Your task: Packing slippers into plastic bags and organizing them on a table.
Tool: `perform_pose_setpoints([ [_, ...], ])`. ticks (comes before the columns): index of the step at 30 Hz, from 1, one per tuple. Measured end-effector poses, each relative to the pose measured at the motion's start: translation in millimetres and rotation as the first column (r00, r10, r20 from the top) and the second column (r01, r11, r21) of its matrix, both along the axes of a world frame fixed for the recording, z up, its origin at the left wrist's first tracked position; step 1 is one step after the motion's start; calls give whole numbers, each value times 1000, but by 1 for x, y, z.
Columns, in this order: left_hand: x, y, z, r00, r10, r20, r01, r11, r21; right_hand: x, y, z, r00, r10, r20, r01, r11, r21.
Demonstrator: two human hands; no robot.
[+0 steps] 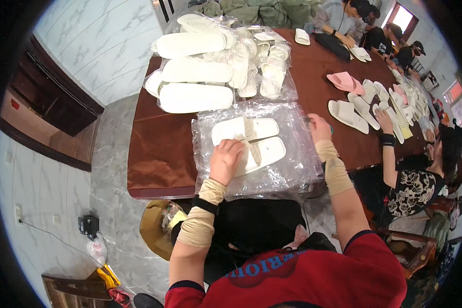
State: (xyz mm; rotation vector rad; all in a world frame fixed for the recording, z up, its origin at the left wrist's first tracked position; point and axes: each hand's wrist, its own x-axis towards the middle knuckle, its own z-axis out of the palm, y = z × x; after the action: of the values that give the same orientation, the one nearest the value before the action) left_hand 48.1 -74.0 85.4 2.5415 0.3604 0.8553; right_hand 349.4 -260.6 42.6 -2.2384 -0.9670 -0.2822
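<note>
A pair of white slippers (268,149) lies side by side on a stack of clear plastic bags (292,169) at the table's near edge. My left hand (226,160) is bent over the heel ends and grips the nearer slipper; its fingertips reach toward the strap. At the right edge of the bags is my right hand (320,128), its fingers curled and pressed together. Whatever it pinches is too small to make out. A small green thing shows beside that hand.
Many bagged white slippers (195,97) are heaped at the far left of the brown-covered table (156,159). Loose white slippers (348,115) and pink slippers (345,82) lie to the right, where a co-worker's hand (384,120) reaches in. Others work farther back. A brown bag (154,231) stands below the edge.
</note>
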Motion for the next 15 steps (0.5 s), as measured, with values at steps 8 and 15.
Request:
perform_pose_setpoints([
  [8, 38, -28, -20, 946, 9, -323, 101, 941, 324, 29, -56, -40, 976, -25, 217, 117, 900, -421],
  [15, 80, -40, -27, 808, 289, -513, -72, 913, 401, 32, -55, -21, 973, -90, -214, 28, 960, -279],
])
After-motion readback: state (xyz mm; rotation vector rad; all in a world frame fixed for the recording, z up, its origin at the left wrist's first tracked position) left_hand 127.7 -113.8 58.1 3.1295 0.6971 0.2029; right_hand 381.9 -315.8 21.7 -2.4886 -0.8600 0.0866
